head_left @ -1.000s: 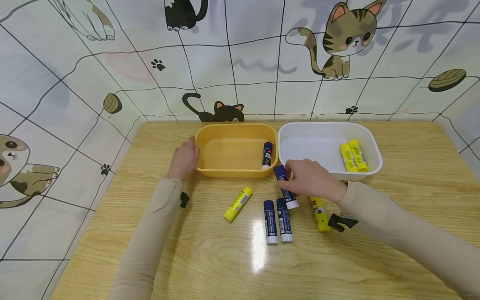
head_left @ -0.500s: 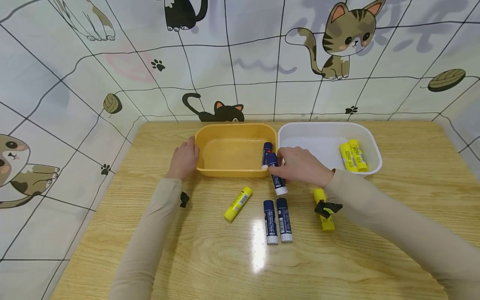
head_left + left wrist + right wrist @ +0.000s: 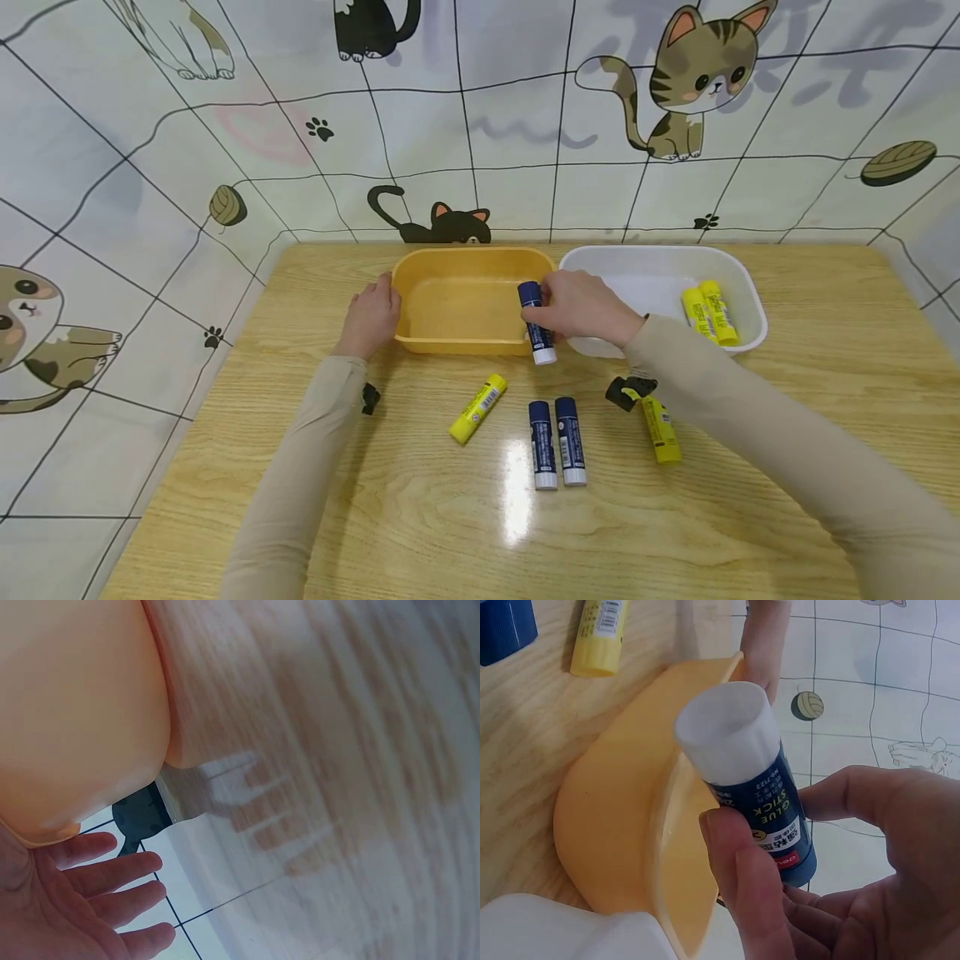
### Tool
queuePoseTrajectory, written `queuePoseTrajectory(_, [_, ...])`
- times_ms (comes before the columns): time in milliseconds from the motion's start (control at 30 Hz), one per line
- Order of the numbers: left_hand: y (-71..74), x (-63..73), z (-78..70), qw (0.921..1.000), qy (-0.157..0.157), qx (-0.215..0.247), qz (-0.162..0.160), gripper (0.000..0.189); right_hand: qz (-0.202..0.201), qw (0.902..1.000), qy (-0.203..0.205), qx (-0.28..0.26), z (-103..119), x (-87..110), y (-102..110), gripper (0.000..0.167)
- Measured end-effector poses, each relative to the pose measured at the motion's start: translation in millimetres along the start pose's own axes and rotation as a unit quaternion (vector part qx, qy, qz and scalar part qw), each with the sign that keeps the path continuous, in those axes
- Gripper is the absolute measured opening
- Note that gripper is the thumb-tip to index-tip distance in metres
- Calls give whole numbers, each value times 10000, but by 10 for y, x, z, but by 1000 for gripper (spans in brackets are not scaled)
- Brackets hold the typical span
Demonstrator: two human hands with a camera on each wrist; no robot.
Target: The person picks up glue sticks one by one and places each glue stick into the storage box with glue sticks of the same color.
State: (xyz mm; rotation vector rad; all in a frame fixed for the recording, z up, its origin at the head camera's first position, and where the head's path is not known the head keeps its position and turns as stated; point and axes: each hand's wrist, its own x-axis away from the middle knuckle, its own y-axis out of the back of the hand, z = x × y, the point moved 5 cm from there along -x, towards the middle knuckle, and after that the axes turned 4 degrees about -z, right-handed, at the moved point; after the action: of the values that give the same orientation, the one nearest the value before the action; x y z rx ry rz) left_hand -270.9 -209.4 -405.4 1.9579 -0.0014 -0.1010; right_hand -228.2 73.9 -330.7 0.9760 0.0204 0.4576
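My right hand pinches a navy glue stick between thumb and fingers, over the yellow basket's right front corner. The right wrist view shows its white end tilted up toward the camera. The navy glue stick inside that basket is mostly hidden behind the held one. At the basket's left end, my left hand rests against the rim. In the left wrist view its fingers are spread and relaxed beside the basket wall; the thumb is hidden.
A white basket with two yellow glue sticks stands at right. Two navy glue sticks lie side by side in front. One yellow glue stick lies left of them, another yellow glue stick under the right forearm. A cat-patterned wall backs the table.
My right hand has carried the navy glue stick leftward and away from me, from before the white basket to over the yellow basket's corner. The left hand stays at the rim.
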Motion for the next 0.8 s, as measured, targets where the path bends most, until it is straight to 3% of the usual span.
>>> queuePoseTrajectory(333, [8, -1, -13, 10000, 12, 11, 53, 48, 120, 9998, -93, 90, -41, -215, 65, 32])
queuePoseTrajectory(533, [12, 2, -18, 10000, 17, 12, 49, 48, 150, 9991, -360, -155, -88, -360, 101, 34])
queuePoseTrajectory(800, [15, 10, -21, 10000, 34, 34, 65, 47, 312, 9974, -640, -76, -83, -533, 121, 33])
